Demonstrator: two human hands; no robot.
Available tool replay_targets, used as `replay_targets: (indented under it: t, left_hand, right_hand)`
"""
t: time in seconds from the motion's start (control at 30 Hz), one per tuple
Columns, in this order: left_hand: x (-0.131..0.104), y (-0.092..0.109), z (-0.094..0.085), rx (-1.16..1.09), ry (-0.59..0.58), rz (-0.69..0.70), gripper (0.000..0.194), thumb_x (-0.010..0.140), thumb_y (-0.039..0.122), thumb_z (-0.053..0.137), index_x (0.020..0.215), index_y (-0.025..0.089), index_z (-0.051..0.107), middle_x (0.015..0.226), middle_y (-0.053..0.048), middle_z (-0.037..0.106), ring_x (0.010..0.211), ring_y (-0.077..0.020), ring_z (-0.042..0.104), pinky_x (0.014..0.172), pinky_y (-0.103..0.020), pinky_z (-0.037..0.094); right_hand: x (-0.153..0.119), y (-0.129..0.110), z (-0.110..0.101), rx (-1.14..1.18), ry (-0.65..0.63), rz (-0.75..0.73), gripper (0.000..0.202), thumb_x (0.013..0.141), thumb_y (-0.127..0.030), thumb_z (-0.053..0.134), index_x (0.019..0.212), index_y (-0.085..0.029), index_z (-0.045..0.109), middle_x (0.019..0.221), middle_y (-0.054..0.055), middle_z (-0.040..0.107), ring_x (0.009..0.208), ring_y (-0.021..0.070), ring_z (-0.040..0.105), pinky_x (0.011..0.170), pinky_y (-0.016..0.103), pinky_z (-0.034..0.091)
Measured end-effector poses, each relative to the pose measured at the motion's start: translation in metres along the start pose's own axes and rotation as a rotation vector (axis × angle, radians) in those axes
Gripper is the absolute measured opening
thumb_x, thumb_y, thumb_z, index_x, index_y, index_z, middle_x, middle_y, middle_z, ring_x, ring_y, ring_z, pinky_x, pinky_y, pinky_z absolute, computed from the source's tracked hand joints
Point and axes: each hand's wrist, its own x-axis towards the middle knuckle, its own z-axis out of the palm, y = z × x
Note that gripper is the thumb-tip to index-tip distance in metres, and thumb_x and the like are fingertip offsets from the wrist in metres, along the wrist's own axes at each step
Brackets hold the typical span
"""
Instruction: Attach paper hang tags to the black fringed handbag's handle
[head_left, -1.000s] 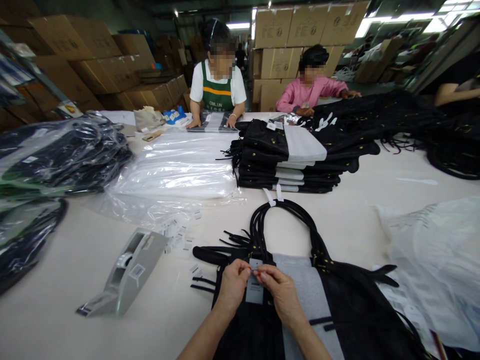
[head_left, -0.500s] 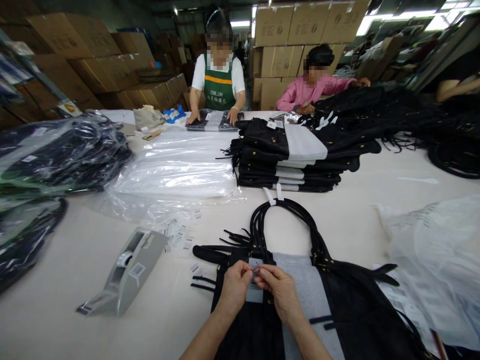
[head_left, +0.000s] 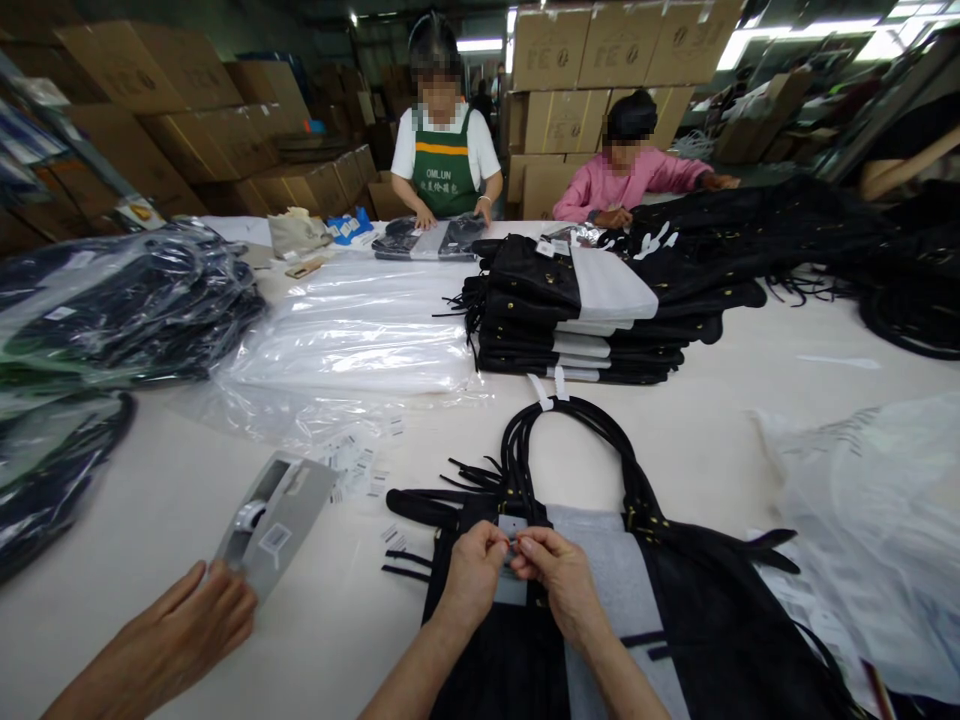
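My left hand (head_left: 478, 562) and my right hand (head_left: 553, 568) meet over a black bag (head_left: 499, 660) lying on the table. The fingers of both are pinched together, tip to tip, at a grey tag (head_left: 512, 588). Whatever small thing is between the fingertips is too small to make out. Grey wrapping (head_left: 611, 590) goes round the middle of the bag. Its black handles (head_left: 592, 415) arch away from me, with white strips (head_left: 551, 398) at the top.
At the left, another person's hand (head_left: 199, 620) touches a grey tape dispenser (head_left: 281, 510). Beyond are clear plastic bags (head_left: 367, 335), stacked black bags (head_left: 536, 285) and two people. Wrapped bags (head_left: 135, 300) lie far left, plastic sheets (head_left: 877, 500) at right.
Another person's hand has come in from the lower left to the tape dispenser. The person in the green apron has shifted posture over a wrapped bag. My hands have barely moved.
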Motion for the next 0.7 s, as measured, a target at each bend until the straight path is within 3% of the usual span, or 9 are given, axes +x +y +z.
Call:
replay_targets:
  t: [0.23, 0.4, 0.7]
  left_hand:
    - [-0.002, 0.003, 0.000, 0.062, -0.003, 0.019, 0.010, 0.069, 0.015, 0.044, 0.060, 0.018, 0.048, 0.056, 0.004, 0.047, 0.057, -0.0118, 0.045, 0.057, -0.023, 0.034]
    - [-0.004, -0.001, 0.002, 0.131, -0.047, 0.131, 0.012, 0.071, 0.017, 0.042, 0.062, 0.018, 0.049, 0.065, 0.001, 0.050, 0.063, -0.0128, 0.047, 0.060, -0.024, 0.034]
    - [-0.001, -0.009, 0.004, 0.121, -0.050, 0.160, 0.016, 0.068, 0.015, 0.041, 0.054, 0.018, 0.046, 0.061, 0.002, 0.044, 0.060, -0.0124, 0.046, 0.058, -0.023, 0.033]
  right_hand:
    - [-0.002, -0.006, 0.003, -0.085, -0.020, -0.034, 0.027, 0.056, -0.039, 0.071, 0.061, -0.014, 0.061, 0.045, -0.002, 0.059, 0.041, 0.0081, 0.049, 0.043, 0.020, 0.037]
    - [-0.002, -0.006, 0.003, -0.104, -0.037, -0.037, 0.028, 0.058, -0.041, 0.068, 0.060, -0.015, 0.058, 0.044, -0.003, 0.058, 0.039, 0.0075, 0.047, 0.042, 0.020, 0.035]
    - [0.003, -0.004, 0.000, -0.148, -0.050, 0.015, 0.028, 0.054, -0.040, 0.068, 0.056, -0.014, 0.057, 0.039, -0.002, 0.056, 0.034, 0.0075, 0.046, 0.038, 0.020, 0.035]
